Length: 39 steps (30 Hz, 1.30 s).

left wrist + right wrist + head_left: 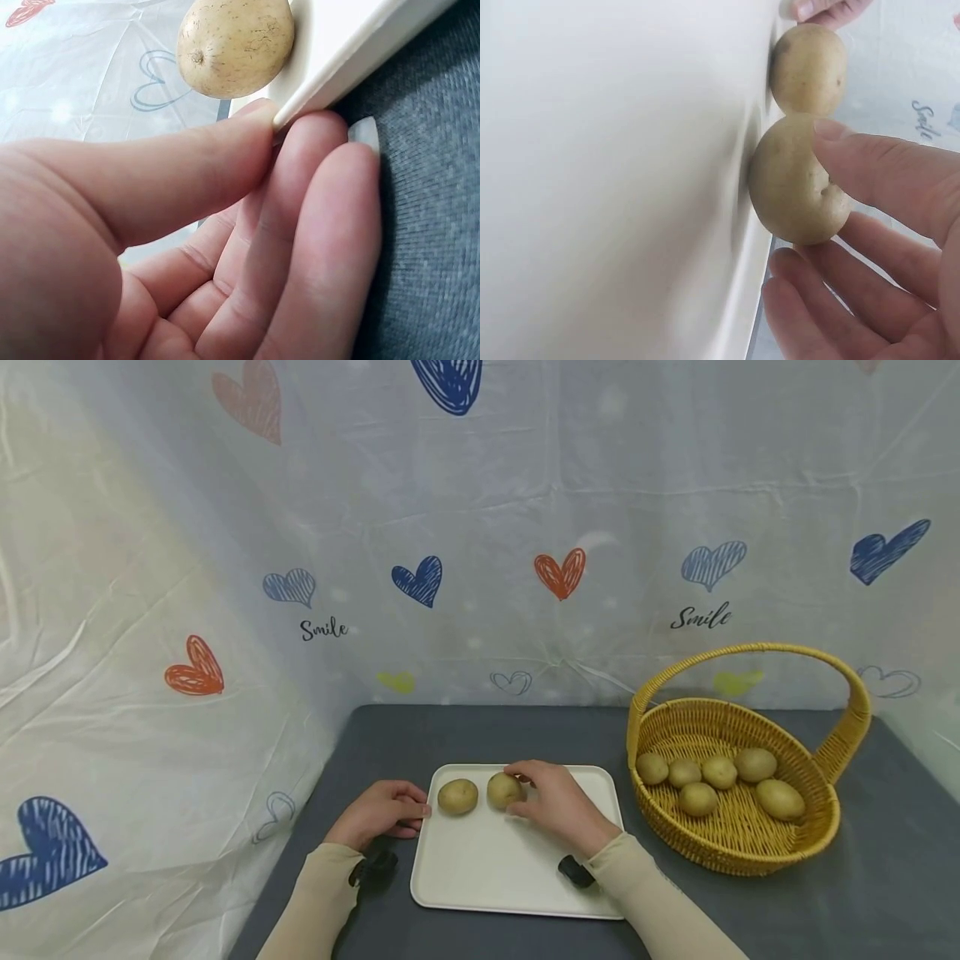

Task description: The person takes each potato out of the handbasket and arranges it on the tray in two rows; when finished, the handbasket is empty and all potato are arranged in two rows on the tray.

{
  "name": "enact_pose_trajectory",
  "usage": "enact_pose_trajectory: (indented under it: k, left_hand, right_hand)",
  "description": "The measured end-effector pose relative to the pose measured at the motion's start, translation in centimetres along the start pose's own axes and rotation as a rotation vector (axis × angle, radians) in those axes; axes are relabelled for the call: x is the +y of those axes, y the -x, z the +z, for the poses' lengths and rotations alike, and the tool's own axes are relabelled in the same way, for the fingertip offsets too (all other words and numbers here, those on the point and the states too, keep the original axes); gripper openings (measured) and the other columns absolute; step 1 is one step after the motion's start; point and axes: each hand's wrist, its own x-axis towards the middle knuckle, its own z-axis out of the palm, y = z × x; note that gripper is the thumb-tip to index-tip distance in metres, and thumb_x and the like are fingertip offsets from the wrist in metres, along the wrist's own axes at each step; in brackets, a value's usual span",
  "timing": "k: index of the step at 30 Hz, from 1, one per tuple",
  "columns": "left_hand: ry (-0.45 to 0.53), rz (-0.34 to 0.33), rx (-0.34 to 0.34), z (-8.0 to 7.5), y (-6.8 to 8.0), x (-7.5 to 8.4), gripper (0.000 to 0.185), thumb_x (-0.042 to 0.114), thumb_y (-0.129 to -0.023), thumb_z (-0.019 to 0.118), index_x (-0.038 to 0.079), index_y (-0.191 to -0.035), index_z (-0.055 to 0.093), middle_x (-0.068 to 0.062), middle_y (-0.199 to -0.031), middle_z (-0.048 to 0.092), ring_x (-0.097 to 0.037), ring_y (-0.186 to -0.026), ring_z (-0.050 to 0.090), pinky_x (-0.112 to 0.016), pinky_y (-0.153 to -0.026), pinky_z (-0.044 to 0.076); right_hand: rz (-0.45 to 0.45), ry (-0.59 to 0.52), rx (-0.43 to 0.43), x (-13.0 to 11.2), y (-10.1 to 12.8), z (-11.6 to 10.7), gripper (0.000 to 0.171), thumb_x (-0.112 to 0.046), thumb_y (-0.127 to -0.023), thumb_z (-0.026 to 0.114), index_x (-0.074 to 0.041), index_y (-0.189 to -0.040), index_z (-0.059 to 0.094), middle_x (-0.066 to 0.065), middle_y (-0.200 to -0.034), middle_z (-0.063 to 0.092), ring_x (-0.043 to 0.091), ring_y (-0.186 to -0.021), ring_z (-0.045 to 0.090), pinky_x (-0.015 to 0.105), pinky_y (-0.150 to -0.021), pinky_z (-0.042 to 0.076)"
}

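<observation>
Grey table point(465, 735) bears tray point(480, 877), basket point(750, 852).

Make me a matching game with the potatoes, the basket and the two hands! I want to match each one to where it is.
Things:
1. left hand
2. right hand
3. basket
4. tray

Places:
A. holds six potatoes
B. pinches the tray's left edge
C. carries two potatoes, side by side
D. grips the right-hand potato on the tray

Pairs: 1-B, 2-D, 3-A, 4-C
</observation>
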Motion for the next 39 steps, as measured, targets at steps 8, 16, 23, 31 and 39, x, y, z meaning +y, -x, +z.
enact_pose_trajectory:
  k: [8, 16, 23, 31, 39]
  left_hand:
    - [0.001, -0.012, 0.011, 0.0, -0.1, 0.0, 0.028, 0.020, -0.097, 0.082, 0.002, -0.117, 0.074, -0.009, -0.094, 0.077, -0.018, -0.083, 0.075, -0.037, -0.076, 0.068]
    - [0.009, -0.016, 0.009, 0.0, -0.3, 0.1, 0.027, 0.019, -0.097, 0.083, 0.002, -0.116, 0.074, -0.008, -0.093, 0.077, -0.017, -0.082, 0.076, -0.035, -0.074, 0.068]
    - [0.002, -0.021, 0.010, 0.1, -0.3, 0.0, 0.027, 0.019, -0.097, 0.083, 0.002, -0.116, 0.074, -0.008, -0.092, 0.077, -0.017, -0.082, 0.075, -0.035, -0.074, 0.068]
    - [-0.020, -0.003, -0.006, 0.7, -0.9, 0.5, 0.031, 0.021, -0.097, 0.083, 0.001, -0.118, 0.074, -0.009, -0.095, 0.077, -0.017, -0.083, 0.075, -0.036, -0.076, 0.068]
    - [-0.006, -0.032, -0.007, 0.0, -0.8, -0.4, 0.036, 0.024, -0.096, 0.085, 0.002, -0.121, 0.073, -0.009, -0.099, 0.077, -0.020, -0.086, 0.074, -0.036, -0.078, 0.068]
  right_hand:
    - [-0.001, -0.018, 0.002, 0.0, 0.0, -0.1, 0.048, -0.015, -0.089, 0.091, -0.011, -0.133, 0.074, 0.006, -0.131, 0.076, 0.027, -0.115, 0.073, 0.044, -0.096, 0.061]
    - [0.012, -0.026, -0.003, 0.5, 0.0, -0.2, 0.051, -0.016, -0.089, 0.090, -0.009, -0.136, 0.073, 0.007, -0.132, 0.076, 0.027, -0.116, 0.073, 0.046, -0.098, 0.061]
    - [0.016, -0.035, -0.007, 0.6, -0.1, -0.1, 0.050, -0.015, -0.089, 0.090, -0.009, -0.136, 0.073, 0.008, -0.132, 0.075, 0.028, -0.117, 0.073, 0.046, -0.098, 0.061]
    - [0.024, -0.036, 0.014, 0.7, 0.8, -1.2, 0.050, -0.016, -0.090, 0.090, -0.009, -0.137, 0.072, 0.008, -0.134, 0.075, 0.030, -0.119, 0.073, 0.047, -0.099, 0.061]
    - [-0.008, 0.026, 0.002, -0.3, 3.6, -3.3, 0.050, -0.019, -0.093, 0.087, -0.009, -0.139, 0.070, 0.008, -0.139, 0.073, 0.031, -0.123, 0.072, 0.048, -0.102, 0.060]
